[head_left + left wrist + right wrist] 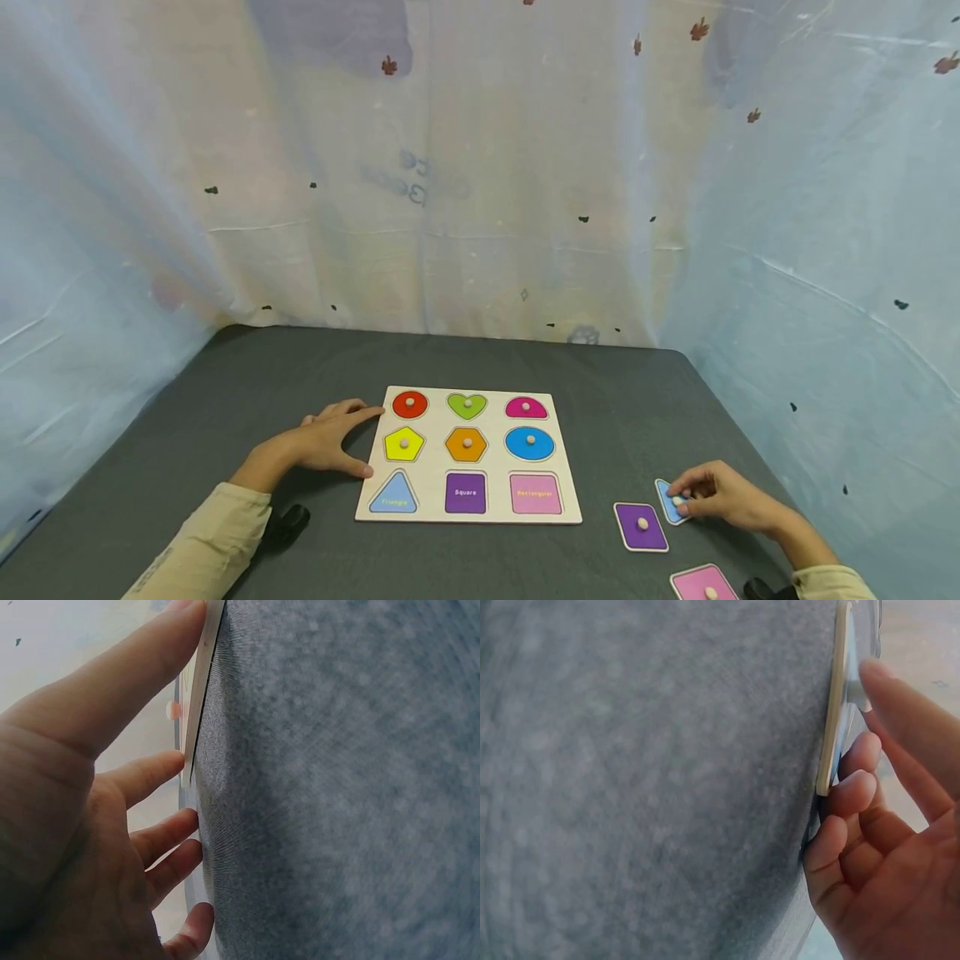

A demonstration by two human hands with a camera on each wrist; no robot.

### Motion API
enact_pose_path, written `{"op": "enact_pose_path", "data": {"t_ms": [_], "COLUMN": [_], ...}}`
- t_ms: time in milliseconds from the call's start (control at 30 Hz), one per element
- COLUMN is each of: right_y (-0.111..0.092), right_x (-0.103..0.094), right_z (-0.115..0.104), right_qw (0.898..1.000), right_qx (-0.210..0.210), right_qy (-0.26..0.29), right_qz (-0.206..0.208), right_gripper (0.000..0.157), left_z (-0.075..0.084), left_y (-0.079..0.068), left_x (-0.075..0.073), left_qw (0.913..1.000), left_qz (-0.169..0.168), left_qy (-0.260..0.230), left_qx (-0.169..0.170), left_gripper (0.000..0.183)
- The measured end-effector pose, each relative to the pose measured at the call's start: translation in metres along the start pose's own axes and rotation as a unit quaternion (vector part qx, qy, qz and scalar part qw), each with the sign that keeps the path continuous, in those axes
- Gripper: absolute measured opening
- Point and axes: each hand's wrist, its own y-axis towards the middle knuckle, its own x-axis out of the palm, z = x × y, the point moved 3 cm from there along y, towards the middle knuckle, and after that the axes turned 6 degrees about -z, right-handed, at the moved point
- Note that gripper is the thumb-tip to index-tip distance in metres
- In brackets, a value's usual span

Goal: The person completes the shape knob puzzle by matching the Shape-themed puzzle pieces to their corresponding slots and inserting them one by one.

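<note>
Nearest, a pink rectangular piece with a round knob point(703, 578) lies at the near right of the dark grey cloth-covered counter point(480, 567), partly out of view. Just beyond sits a purple square knobbed piece point(633, 537). Beside that, the right hand point(723, 496) pinches the knob of a light-blue piece point(664, 493), partly covering it. Left of these, a cream rectangular board point(430, 500) carries six knobbed shapes in its far and middle rows and three knobless printed places nearest. Its left edge meets the left hand point(322, 442), thumb and index finger spread apart. Pale printed sheeting point(480, 267) hangs behind.
</note>
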Motion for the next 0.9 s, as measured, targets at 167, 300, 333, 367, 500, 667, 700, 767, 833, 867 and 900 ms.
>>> {"op": "enact_pose_path", "data": {"t_ms": [167,300,333,367,500,667,700,767,833,867,900], "right_y": [0.001,0.002,0.002,0.002,0.003,0.006,0.007,0.009,0.011,0.012,0.013], "right_x": [0.001,0.002,0.002,0.002,0.000,0.001,0.001,0.002,0.002,0.002,0.002], "right_z": [-0.002,-0.003,-0.003,-0.004,-0.005,-0.009,-0.010,-0.013,-0.015,-0.016,-0.017], "right_qw": [1.000,1.000,1.000,1.000,0.998,0.996,0.995,0.994,0.994,0.994,0.994], "right_qx": [-0.007,-0.017,-0.018,-0.019,-0.020,-0.018,-0.018,-0.016,-0.013,-0.011,-0.009], "right_qy": [-0.003,-0.002,-0.004,-0.007,-0.029,-0.061,-0.067,-0.075,-0.080,-0.081,-0.080], "right_qz": [0.007,0.011,0.015,0.018,0.042,0.066,0.070,0.074,0.078,0.079,0.079], "right_gripper": [0.011,0.010,0.010,0.010,0.008,0.006,0.006,0.006,0.006,0.006,0.006], "left_z": [0.000,-0.001,-0.001,-0.001,-0.001,0.000,0.001,0.001,0.002,0.002,0.002], "left_y": [0.001,0.001,0.001,0.000,0.000,-0.001,-0.002,-0.002,-0.003,-0.003,-0.003], "left_x": [-0.001,0.000,0.000,0.000,0.000,-0.001,-0.001,-0.001,-0.002,-0.002,-0.002], "left_qw": [1.0000,1.0000,1.0000,1.0000,0.9999,1.0000,1.0000,1.0000,1.0000,1.0000,0.9999], "left_qz": [0.003,0.003,0.003,0.003,0.007,0.006,0.006,0.004,0.003,0.003,0.003], "left_qy": [0.002,0.002,0.003,0.004,0.007,0.004,0.002,-0.001,-0.002,-0.002,-0.002], "left_qx": [0.004,0.005,0.005,0.005,0.005,0.006,0.007,0.008,0.009,0.009,0.009], "left_gripper": [0.103,0.103,0.103,0.103,0.103,0.103,0.103,0.102,0.102,0.102,0.102]}}
